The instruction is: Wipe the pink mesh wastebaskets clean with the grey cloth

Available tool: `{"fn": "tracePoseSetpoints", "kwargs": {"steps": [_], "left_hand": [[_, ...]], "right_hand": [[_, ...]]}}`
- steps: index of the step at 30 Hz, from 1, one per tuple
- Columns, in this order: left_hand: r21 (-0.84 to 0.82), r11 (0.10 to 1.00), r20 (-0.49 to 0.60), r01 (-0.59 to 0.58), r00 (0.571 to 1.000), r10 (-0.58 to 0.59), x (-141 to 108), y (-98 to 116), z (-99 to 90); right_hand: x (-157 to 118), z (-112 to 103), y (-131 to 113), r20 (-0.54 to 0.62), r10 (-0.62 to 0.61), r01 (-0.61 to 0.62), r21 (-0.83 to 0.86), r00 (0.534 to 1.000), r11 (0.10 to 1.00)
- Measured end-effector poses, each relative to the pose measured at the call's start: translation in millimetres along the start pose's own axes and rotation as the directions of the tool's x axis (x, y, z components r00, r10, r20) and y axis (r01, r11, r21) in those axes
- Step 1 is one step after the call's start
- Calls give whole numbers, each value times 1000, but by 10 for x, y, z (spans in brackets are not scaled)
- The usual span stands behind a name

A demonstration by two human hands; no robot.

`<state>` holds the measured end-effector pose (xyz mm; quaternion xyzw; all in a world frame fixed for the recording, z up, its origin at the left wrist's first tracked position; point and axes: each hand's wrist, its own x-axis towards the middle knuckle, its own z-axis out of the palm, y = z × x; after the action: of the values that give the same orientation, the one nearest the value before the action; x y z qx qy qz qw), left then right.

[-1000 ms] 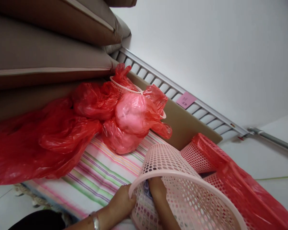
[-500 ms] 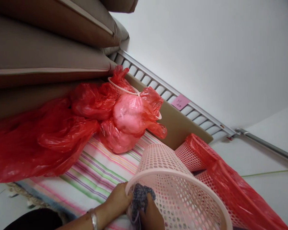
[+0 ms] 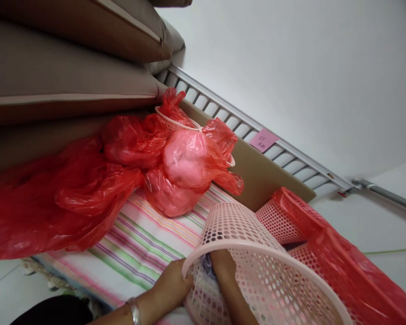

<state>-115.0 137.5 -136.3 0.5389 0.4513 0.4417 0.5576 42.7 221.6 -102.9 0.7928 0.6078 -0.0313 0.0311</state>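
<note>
A pale pink perforated basket (image 3: 237,225) lies tilted on its side on a striped cloth (image 3: 145,221), its mouth toward me. My left hand (image 3: 176,284), with a silver bangle at the wrist, grips the basket's rim on its left side. Inside the basket, my right hand (image 3: 223,266) is closed on a bluish-grey cloth (image 3: 208,266) and presses it near the inner wall. Part of the cloth and the right fingertips are hidden behind the hand and rim.
Red plastic bags (image 3: 186,167) with pink contents lie beyond the basket, others to the left. More pink baskets with red plastic (image 3: 345,262) stand at right. Brown cushions (image 3: 71,67) are stacked upper left. A metal rail (image 3: 243,117) carries a pink note (image 3: 264,140).
My right hand has moved deeper into the basket with the cloth. My left hand stays on the rim. The view has shifted slightly.
</note>
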Motion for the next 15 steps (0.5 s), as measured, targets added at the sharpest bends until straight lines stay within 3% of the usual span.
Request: {"fn": "tracePoseSetpoints", "kwargs": {"steps": [11,15], "left_hand": [[-4,1000,1,21,1000,-21,4,35,-25],[-125,992,88,8,996,3,-23,-14,1]], "right_hand": [[209,-79,-63,-33,11,-10,14,999,1000],[155,-85,-37,-41,8,-8,16,999,1000]]}}
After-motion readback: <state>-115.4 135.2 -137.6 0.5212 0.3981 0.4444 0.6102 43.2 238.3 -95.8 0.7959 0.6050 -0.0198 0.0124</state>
